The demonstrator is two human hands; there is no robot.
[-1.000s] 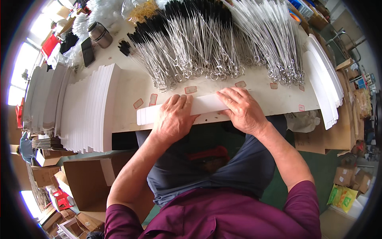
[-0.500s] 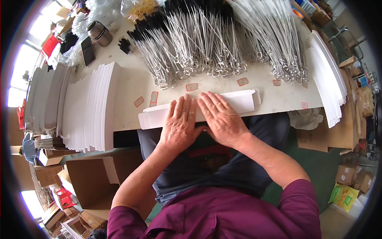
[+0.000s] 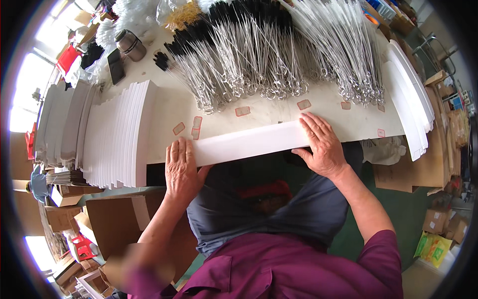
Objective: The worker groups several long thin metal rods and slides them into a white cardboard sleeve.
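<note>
A long, narrow white cardboard box (image 3: 249, 143) lies along the near edge of the table, a little tilted, its right end farther from me. My left hand (image 3: 182, 167) closes over its left end, with the fingers on top and the thumb at the near side. Around the right end my right hand (image 3: 321, 144) is closed the same way, the thumb against the near edge. Both end flaps are hidden under my hands. Beyond the box lie many thin wire brushes (image 3: 259, 60) with looped metal ends towards me and black bristles at the back.
White flat cartons (image 3: 117, 134) stand in a row at the left, with more white cartons (image 3: 411, 99) at the right edge. A steel flask (image 3: 130, 46) and a dark phone (image 3: 116, 66) are at the back left. An open brown carton (image 3: 117, 219) sits below the table.
My hands have moved apart, from the middle of the box to its two ends. The end flaps that stuck out at both sides are now covered.
</note>
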